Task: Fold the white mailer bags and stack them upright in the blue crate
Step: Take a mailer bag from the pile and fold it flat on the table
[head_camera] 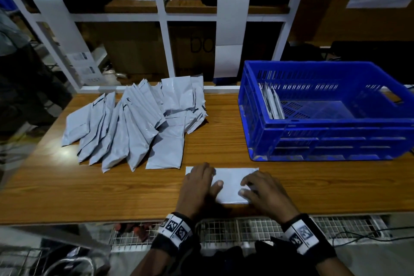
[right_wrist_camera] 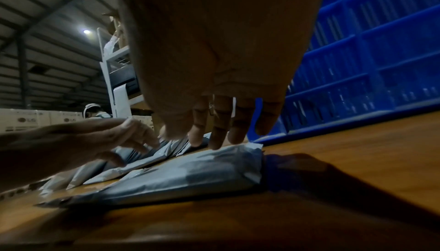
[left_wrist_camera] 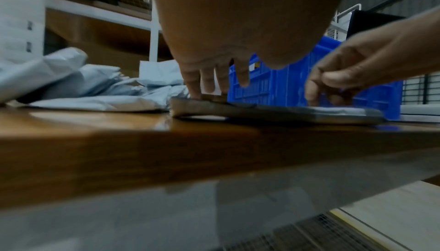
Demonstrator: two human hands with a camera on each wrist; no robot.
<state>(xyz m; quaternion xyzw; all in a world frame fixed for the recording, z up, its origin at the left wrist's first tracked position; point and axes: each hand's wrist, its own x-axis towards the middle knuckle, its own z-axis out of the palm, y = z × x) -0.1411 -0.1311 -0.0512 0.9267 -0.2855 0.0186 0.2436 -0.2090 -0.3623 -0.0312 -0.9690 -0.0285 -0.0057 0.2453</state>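
Observation:
A folded white mailer bag [head_camera: 230, 186] lies flat on the wooden table [head_camera: 89, 186] near its front edge. My left hand [head_camera: 201, 177] presses its left part with straight fingers [left_wrist_camera: 209, 80]. My right hand [head_camera: 255, 184] rests bent fingertips [right_wrist_camera: 221, 132] on its right part [right_wrist_camera: 190, 176]. The blue crate [head_camera: 324, 141] stands at the back right, and a few folded bags [head_camera: 271, 103] lean upright against its left wall. A fanned pile of unfolded mailers [head_camera: 139, 123] lies to the left of the crate.
A white shelf frame [head_camera: 165, 29] with cardboard boxes runs behind the table. A wire mesh rack [head_camera: 224, 228] sits below the front edge. Another person [head_camera: 13, 63] stands at the far left. Bare wood separates the pile and the crate.

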